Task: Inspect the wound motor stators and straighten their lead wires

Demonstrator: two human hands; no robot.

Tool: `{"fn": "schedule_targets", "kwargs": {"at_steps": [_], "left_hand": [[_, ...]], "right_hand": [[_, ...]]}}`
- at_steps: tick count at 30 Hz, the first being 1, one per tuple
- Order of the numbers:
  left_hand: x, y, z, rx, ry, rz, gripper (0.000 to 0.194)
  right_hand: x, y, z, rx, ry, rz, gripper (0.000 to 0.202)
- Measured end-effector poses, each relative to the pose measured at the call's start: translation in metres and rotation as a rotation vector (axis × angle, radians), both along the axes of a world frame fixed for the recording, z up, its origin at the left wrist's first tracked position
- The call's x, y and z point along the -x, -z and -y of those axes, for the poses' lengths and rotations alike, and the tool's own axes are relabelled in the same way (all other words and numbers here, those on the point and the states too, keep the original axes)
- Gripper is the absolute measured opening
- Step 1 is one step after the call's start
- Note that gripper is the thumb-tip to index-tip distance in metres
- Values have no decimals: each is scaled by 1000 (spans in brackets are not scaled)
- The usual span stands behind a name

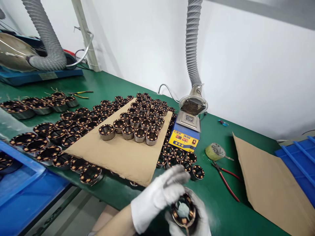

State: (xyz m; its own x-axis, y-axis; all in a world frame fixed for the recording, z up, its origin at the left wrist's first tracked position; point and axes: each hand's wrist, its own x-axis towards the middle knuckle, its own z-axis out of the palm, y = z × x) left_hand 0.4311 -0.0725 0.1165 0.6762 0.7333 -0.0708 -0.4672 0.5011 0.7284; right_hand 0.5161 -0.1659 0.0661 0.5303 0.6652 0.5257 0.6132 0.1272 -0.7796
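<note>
At bench, stator in right hand, left hand beside

Bright, cool white light, seemingly from above, fills the scene evenly, with its source out of view. The white wall glows pale, with soft, faint-edged shadows near the upright post. A hazy sheen lies on the green tabletop, and sharper highlights streak the domed cover. Motion blur smears the left hand's fingertips. Wide-angle stretching tilts and softens the outer edges, including the blue crate at lower left.
</note>
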Motion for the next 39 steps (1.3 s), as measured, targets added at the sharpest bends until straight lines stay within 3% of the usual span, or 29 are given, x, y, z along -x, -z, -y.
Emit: {"fn": "schedule_targets", "kwargs": {"at_steps": [1,3,5,7,8,12,15,21,26,30,34,36,39], "left_hand": [[-3,1,2,13,38,25,52],[-8,3,4,136,-57,90,33],[-6,2,2,258,-246,222,27],[0,0,-4,254,-342,235,26],[3,-1,-7,207,-320,183,28],[4,-5,-11,4,-2,-207,42],[-5,-9,-6,66,-60,-355,29],[-9,-7,-1,155,-138,-375,28],[-6,-3,-3,-21,-34,-365,54],[-6,-7,-3,56,-24,-391,19],[-2,-3,-8,201,-189,-128,28],[1,0,-11,239,-240,-92,38],[1,0,-12,154,-38,-216,46]], "right_hand": [[2,1,-3,-66,11,144,50],[1,3,-8,-138,24,259,48],[-4,6,-9,-139,72,203,52],[-11,9,-6,-119,106,120,57],[-14,10,-5,-113,106,98,58],[-11,9,-2,-150,68,25,56],[-2,4,-4,-194,63,-23,56],[-1,-4,-5,-178,35,83,55],[-6,1,-2,-194,7,142,56],[-6,6,0,-156,0,176,50],[-8,2,1,-157,-31,187,53],[-9,1,1,-144,-23,134,54],[-11,1,1,-142,-8,99,53]]}}
